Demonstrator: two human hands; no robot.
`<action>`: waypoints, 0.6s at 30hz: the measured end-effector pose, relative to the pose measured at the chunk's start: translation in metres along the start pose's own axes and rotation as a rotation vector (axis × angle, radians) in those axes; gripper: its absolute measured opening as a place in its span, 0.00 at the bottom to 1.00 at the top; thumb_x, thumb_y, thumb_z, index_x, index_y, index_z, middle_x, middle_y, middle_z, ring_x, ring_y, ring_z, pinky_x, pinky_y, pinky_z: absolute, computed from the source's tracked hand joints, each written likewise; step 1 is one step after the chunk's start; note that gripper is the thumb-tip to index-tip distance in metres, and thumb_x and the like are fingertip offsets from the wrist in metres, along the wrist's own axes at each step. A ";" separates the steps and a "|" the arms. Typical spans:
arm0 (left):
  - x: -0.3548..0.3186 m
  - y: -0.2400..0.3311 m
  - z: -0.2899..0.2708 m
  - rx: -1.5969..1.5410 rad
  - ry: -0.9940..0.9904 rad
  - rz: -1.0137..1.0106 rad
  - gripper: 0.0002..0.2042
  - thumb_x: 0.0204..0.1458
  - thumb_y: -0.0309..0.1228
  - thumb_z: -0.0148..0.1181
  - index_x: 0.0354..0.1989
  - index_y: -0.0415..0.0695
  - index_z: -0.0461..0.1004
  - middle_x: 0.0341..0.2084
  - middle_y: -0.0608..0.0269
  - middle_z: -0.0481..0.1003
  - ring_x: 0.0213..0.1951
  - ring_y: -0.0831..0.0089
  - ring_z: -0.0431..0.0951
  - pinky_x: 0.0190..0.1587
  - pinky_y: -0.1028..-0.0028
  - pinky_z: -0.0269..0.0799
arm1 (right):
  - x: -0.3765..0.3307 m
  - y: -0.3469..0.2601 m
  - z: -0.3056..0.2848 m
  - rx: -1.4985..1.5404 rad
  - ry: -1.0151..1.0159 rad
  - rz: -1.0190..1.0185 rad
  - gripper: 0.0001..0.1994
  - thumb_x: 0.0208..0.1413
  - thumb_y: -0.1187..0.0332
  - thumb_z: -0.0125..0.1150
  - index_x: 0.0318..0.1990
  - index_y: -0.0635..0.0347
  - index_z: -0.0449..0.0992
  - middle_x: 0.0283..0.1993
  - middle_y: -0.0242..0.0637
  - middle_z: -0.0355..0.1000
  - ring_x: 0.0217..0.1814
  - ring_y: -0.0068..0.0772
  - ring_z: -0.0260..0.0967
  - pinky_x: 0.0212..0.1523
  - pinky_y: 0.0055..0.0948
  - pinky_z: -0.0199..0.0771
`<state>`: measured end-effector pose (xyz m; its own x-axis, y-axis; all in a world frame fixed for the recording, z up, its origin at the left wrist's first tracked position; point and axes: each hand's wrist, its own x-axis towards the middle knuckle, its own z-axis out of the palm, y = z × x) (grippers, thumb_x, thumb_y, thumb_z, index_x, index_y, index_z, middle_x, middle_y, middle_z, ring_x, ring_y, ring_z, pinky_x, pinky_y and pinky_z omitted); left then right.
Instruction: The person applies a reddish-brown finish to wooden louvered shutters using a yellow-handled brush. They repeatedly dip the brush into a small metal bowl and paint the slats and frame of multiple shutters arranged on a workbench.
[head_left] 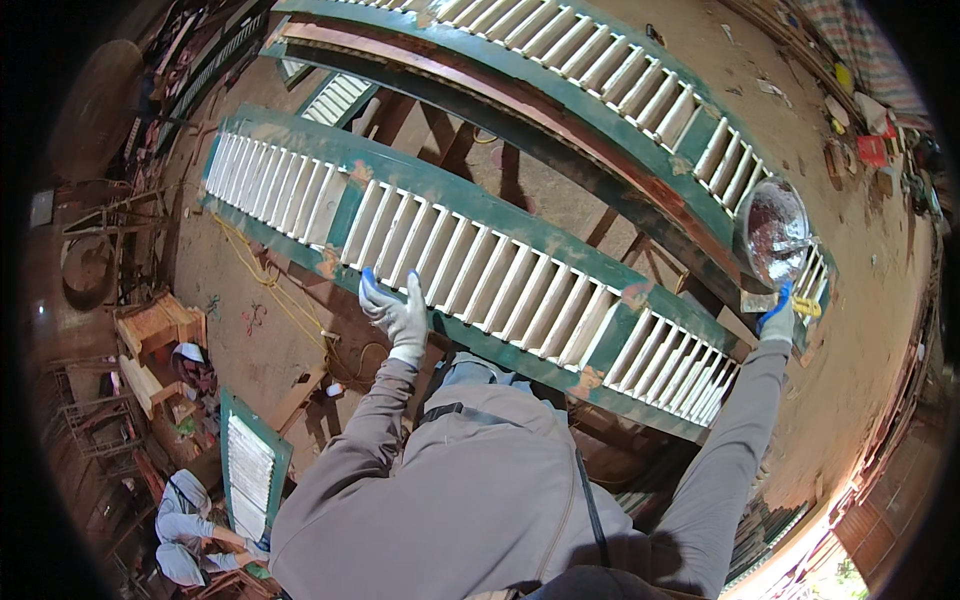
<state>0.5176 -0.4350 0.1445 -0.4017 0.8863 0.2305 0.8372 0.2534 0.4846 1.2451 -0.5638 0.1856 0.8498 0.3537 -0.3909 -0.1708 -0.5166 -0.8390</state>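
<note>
A long green louvered shutter [470,205] with white slats lies in front of me, raised off the floor. My left hand [397,318], in a pale glove with blue fingertips, is open at its near edge, thumb and fingers apart, holding nothing. My right hand [776,318], gloved alike, reaches far right, just below a round metal bowl [770,225] streaked with reddish-brown stuff. Its fingers look closed on a yellow-handled tool [806,306]; a flat grey piece, perhaps its blade, shows left of the fingers. The bowl rests on a second green shutter [560,65].
Beneath the shutters are wooden supports [605,228]. A yellow cord [262,268] trails over the dirt floor at left, near a wooden box [165,325]. Another person [190,525] sits at lower left beside a smaller green shutter [248,465]. Planks line the right edge.
</note>
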 end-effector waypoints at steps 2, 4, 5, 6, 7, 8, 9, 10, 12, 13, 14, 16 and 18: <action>0.001 -0.024 0.010 -0.052 0.065 -0.349 0.47 0.54 0.51 0.68 0.71 0.34 0.49 0.64 0.39 0.55 0.64 0.47 0.61 0.65 0.53 0.62 | -0.045 -0.016 0.038 0.127 0.084 -0.128 0.30 0.69 0.44 0.49 0.59 0.67 0.73 0.53 0.39 0.75 0.49 0.34 0.75 0.51 0.33 0.76; -0.002 -0.044 0.013 -0.017 0.034 -0.736 0.47 0.54 0.54 0.67 0.69 0.33 0.50 0.62 0.34 0.57 0.61 0.45 0.65 0.61 0.54 0.66 | -0.092 -0.030 0.051 0.250 0.211 -0.269 0.29 0.71 0.46 0.46 0.59 0.66 0.73 0.53 0.39 0.74 0.49 0.33 0.74 0.51 0.32 0.76; -0.008 -0.061 0.019 -0.037 0.029 -0.836 0.46 0.54 0.55 0.67 0.68 0.34 0.52 0.60 0.35 0.59 0.58 0.48 0.68 0.58 0.56 0.69 | -0.108 -0.034 0.049 0.312 0.281 -0.342 0.28 0.72 0.47 0.44 0.59 0.66 0.73 0.53 0.38 0.74 0.49 0.33 0.74 0.51 0.32 0.75; -0.019 -0.081 0.032 -0.057 0.022 -0.931 0.45 0.54 0.55 0.67 0.67 0.34 0.54 0.59 0.37 0.62 0.55 0.50 0.71 0.55 0.58 0.72 | -0.116 -0.027 0.042 0.289 0.301 -0.414 0.28 0.73 0.47 0.44 0.60 0.65 0.72 0.55 0.39 0.73 0.52 0.34 0.73 0.56 0.34 0.74; -0.030 -0.092 0.044 -0.504 0.044 -0.973 0.38 0.57 0.54 0.65 0.63 0.35 0.60 0.50 0.48 0.70 0.45 0.62 0.75 0.45 0.65 0.74 | -0.120 -0.010 0.035 0.266 0.325 -0.483 0.28 0.73 0.48 0.43 0.62 0.65 0.72 0.57 0.39 0.73 0.56 0.36 0.72 0.60 0.35 0.72; -0.036 -0.094 0.046 -0.542 -0.051 -0.983 0.35 0.58 0.53 0.64 0.61 0.35 0.62 0.46 0.52 0.71 0.41 0.65 0.74 0.42 0.67 0.73 | -0.125 0.000 0.034 0.243 0.342 -0.552 0.28 0.73 0.48 0.43 0.63 0.65 0.71 0.60 0.40 0.72 0.59 0.37 0.71 0.64 0.37 0.70; -0.043 -0.098 0.043 -0.575 -0.134 -0.993 0.32 0.60 0.52 0.64 0.59 0.35 0.64 0.42 0.56 0.71 0.38 0.69 0.72 0.39 0.69 0.72 | -0.139 0.001 0.050 0.250 0.211 -0.539 0.26 0.73 0.51 0.45 0.65 0.63 0.70 0.61 0.39 0.72 0.60 0.36 0.70 0.65 0.36 0.69; -0.044 -0.097 0.045 -0.620 -0.222 -0.984 0.30 0.61 0.50 0.63 0.57 0.36 0.66 0.39 0.60 0.72 0.34 0.72 0.71 0.36 0.70 0.71 | -0.156 0.008 0.067 0.181 0.097 -0.533 0.24 0.72 0.54 0.48 0.66 0.62 0.70 0.62 0.38 0.72 0.61 0.35 0.70 0.65 0.36 0.68; -0.047 -0.088 0.049 -0.616 -0.117 -0.987 0.24 0.63 0.48 0.61 0.51 0.36 0.70 0.32 0.67 0.71 0.31 0.76 0.68 0.33 0.71 0.67 | -0.180 0.013 0.110 -0.042 -0.122 -0.557 0.23 0.71 0.59 0.53 0.67 0.60 0.68 0.64 0.37 0.71 0.61 0.32 0.70 0.65 0.34 0.67; -0.047 -0.087 0.047 -0.649 -0.116 -1.010 0.24 0.63 0.48 0.61 0.51 0.36 0.70 0.32 0.67 0.71 0.31 0.76 0.68 0.34 0.71 0.67 | -0.189 0.014 0.133 -0.175 -0.215 -0.598 0.24 0.70 0.61 0.55 0.68 0.60 0.68 0.65 0.37 0.71 0.61 0.31 0.71 0.64 0.33 0.68; -0.047 -0.086 0.043 -0.683 -0.103 -1.035 0.24 0.63 0.49 0.61 0.51 0.36 0.70 0.32 0.66 0.71 0.31 0.76 0.68 0.34 0.71 0.67 | -0.196 0.004 0.164 -0.264 -0.291 -0.677 0.25 0.68 0.62 0.57 0.69 0.59 0.67 0.65 0.37 0.72 0.59 0.30 0.73 0.62 0.32 0.69; -0.043 -0.073 0.039 -0.735 -0.093 -1.085 0.25 0.63 0.49 0.61 0.52 0.35 0.70 0.33 0.66 0.72 0.31 0.76 0.68 0.35 0.72 0.68 | -0.198 -0.013 0.215 -0.434 -0.446 -0.845 0.28 0.66 0.63 0.60 0.71 0.59 0.64 0.66 0.38 0.73 0.56 0.28 0.76 0.59 0.30 0.72; -0.037 -0.092 0.043 -0.527 -0.130 -1.109 0.30 0.62 0.52 0.59 0.56 0.33 0.70 0.39 0.57 0.77 0.37 0.68 0.75 0.42 0.68 0.72 | -0.195 -0.020 0.250 -0.770 -0.457 -0.963 0.30 0.62 0.65 0.60 0.72 0.47 0.64 0.63 0.43 0.73 0.52 0.46 0.78 0.49 0.35 0.78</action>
<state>0.4718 -0.4749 0.0555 -0.7340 0.3310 -0.5930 -0.1964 0.7323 0.6520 0.9585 -0.4275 0.1836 0.2001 0.9796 0.0196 0.8603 -0.1661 -0.4819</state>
